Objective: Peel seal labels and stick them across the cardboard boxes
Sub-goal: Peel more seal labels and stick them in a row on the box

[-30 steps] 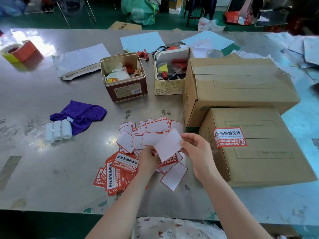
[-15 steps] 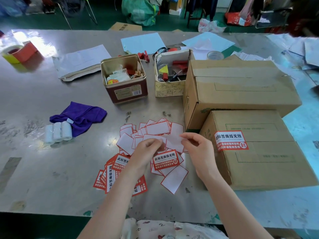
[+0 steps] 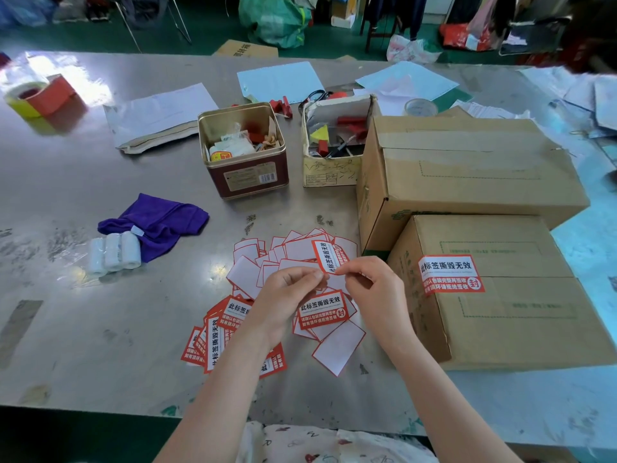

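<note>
Head view: seal label (image 3: 329, 256) pinched between both hands above sticker pile, printed side up, tilted nearly upright. Left hand (image 3: 287, 295) fingers curled, thumb and forefinger gripping label's lower left edge. Right hand (image 3: 374, 289) fingertips pinching label's lower right corner. Directly below hands, loose labels (image 3: 233, 329) face up in red and white, plus blank white backing slips (image 3: 339, 345) scattered on metal table (image 3: 83, 329). Just right of hands, near cardboard box (image 3: 500, 322), closed, 1 seal label already stuck (image 3: 450, 275) across top seam and folded over left edge. Behind it, larger cardboard box (image 3: 467, 168), taped shut, touching or nearly touching near box. Left of pile: purple cloth (image 3: 157, 218) with 3 small white rolls (image 3: 113, 250) beside it. Further back: open metal tin (image 3: 243, 152) with odds and ends, open paper carton (image 3: 334, 145) holding pens and red items. Far left: red and yellow tape rolls (image 3: 36, 95). Papers (image 3: 160, 111) spread across back of table.
</note>
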`<state>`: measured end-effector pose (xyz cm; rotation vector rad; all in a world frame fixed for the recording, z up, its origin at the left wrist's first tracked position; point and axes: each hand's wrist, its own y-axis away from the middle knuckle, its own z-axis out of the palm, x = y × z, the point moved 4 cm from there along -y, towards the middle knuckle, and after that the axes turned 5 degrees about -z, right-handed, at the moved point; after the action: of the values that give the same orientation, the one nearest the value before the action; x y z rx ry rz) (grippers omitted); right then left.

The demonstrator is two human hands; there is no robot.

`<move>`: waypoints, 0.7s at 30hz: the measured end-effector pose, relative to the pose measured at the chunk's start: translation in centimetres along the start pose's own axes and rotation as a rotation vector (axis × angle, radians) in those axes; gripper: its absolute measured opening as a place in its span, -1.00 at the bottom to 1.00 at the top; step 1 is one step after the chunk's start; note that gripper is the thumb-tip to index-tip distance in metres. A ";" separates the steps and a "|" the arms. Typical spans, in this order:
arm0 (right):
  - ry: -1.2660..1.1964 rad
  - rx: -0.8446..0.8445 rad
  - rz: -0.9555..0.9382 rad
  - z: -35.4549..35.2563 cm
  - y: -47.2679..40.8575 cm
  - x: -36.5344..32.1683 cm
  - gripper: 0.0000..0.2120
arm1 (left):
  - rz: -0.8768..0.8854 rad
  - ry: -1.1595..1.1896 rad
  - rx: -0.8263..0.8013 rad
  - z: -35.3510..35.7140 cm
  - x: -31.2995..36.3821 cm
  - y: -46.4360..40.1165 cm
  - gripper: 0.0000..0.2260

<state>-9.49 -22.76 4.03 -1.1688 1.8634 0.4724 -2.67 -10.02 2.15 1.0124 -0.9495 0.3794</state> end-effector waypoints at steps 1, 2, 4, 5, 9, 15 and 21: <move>0.012 -0.002 -0.008 0.0 0.0 -0.1 -0.86 | 0.001 0.000 -0.003 0.0 0.0 0.0 -0.87; 0.021 -0.003 -0.013 0.0 0.0 -0.1 -0.86 | 0.001 -0.004 -0.003 0.1 0.0 0.0 -0.87; 0.025 -0.003 -0.009 0.0 0.0 -0.1 -0.85 | 0.010 -0.023 0.009 0.1 0.1 0.0 -0.87; 0.017 0.000 -0.004 0.0 0.0 0.0 -0.85 | 0.015 -0.024 0.016 0.1 0.1 0.0 -0.88; -0.030 -0.039 0.023 0.3 0.1 -0.1 -0.85 | 0.040 -0.032 0.030 0.1 0.0 0.1 -0.88; -0.057 -0.083 0.042 0.6 0.3 -0.3 -0.85 | 0.128 -0.171 0.083 0.2 0.3 0.4 -0.87; -0.034 -0.109 0.030 0.6 0.4 -0.4 -0.85 | 0.268 -0.395 0.157 0.2 0.6 0.6 -0.90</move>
<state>-9.48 -22.01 3.98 -1.1985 1.8477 0.6129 -2.80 -10.00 3.01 1.1289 -1.4377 0.4922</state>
